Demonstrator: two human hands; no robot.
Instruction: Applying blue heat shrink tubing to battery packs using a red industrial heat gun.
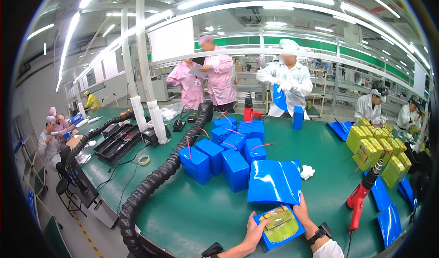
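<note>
Head view: a green worktop (320, 139) spans the frame and carries all parts listed below. Beyond its far edge stands a co-worker (295, 77) in white, holding a curved blue sheet. A black ribbed hose (157, 178) runs across the worktop, left of the blue blocks. The yellow-green packs (372, 150) stand in close rows at the right. The blue blocks (235, 169) form a cluster at the centre, several with red wires projecting. A black tray (118, 143) lies to the left of the hose.

A glossy blue wrapper (274, 180) is positioned just beyond the held pack, in front of the blue blocks. One red heat gun (361, 196) is at the right, nozzle upward; a second red heat gun (248, 114) is behind the blue blocks.

The held pack (280, 230) is located at the near edge, between both hands; blue material surrounds its exposed yellow-green face. Left hand (253, 233): the grip is closed on the pack's left side, thumb over the top. Right hand (302, 212): placed along the pack's right edge, near the wrapper's corner; its fingertips are hidden, so whether the grip pinches either part cannot be told.

Smallest items: a tape roll (145, 163) beside the hose and a white wad (307, 172) beside the wrapper.
</note>
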